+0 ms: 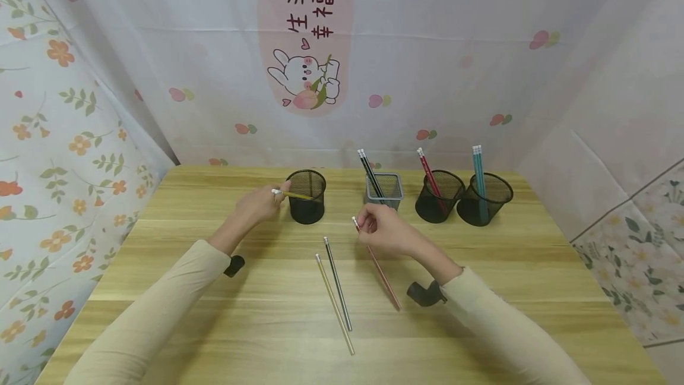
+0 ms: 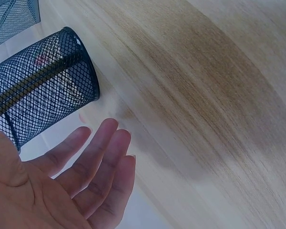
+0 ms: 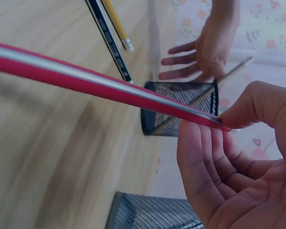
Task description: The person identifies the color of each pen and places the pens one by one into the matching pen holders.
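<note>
My left hand [image 1: 259, 204] is beside a round black mesh pencil cup [image 1: 307, 211], its fingers loosely extended with nothing between them in the left wrist view. A yellow pencil [image 1: 295, 195] leans inside that cup, its white eraser end sticking out over the hand. My right hand [image 1: 389, 232] pinches a red pencil [image 3: 109, 88] close to its eraser end, between thumb and fingers. The pencil's other end slants down toward the table. Left of it, a yellow pencil [image 1: 335, 305] and a dark pencil [image 1: 338, 284] lie on the wood, side by side.
Along the back stand a grey square mesh holder [image 1: 392, 199] with dark pencils [image 1: 369, 166] and two round black mesh cups, one [image 1: 427, 210] with red pencils [image 1: 430, 172], the other [image 1: 497, 201] with teal pencils [image 1: 478, 174]. A patterned cloth [image 1: 427, 76] hangs behind the table [image 1: 256, 337].
</note>
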Tool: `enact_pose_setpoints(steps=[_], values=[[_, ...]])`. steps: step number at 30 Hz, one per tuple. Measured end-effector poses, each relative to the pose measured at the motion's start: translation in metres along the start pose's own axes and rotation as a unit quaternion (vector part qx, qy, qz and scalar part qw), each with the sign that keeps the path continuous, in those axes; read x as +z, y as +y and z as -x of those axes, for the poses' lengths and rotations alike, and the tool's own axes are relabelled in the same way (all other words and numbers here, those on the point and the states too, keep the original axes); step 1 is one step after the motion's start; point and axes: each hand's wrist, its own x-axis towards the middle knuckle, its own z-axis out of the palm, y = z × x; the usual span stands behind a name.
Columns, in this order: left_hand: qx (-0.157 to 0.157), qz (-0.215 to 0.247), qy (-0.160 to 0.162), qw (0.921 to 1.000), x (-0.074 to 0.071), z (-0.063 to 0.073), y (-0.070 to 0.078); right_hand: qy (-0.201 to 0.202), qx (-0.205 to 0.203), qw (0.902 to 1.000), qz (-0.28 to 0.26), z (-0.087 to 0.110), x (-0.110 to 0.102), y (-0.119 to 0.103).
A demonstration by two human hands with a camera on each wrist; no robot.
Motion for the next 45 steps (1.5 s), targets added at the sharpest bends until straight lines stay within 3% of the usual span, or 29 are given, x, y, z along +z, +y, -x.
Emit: enact_pose_setpoints(steps=[9,22,31,45], values=[[0.004,-0.005,0.002,1.0,0.001,-0.001,-0.001,0.024,-0.026,0.9985,-0.043,0.006,-0.019,0.003],[-0.006,-0.008,0.003,0.9999,0.002,-0.003,-0.002,0.077,-0.037,0.9961,-0.024,0.026,-0.058,0.004],[-0.008,-0.009,-0.005,0.9999,0.002,-0.003,-0.002,0.09,-0.049,0.9946,-0.013,0.038,-0.078,0.009],[-0.005,-0.016,0.005,0.9998,0.003,-0.003,-0.002,0.159,-0.085,0.9834,0.015,0.051,-0.104,0.014]])
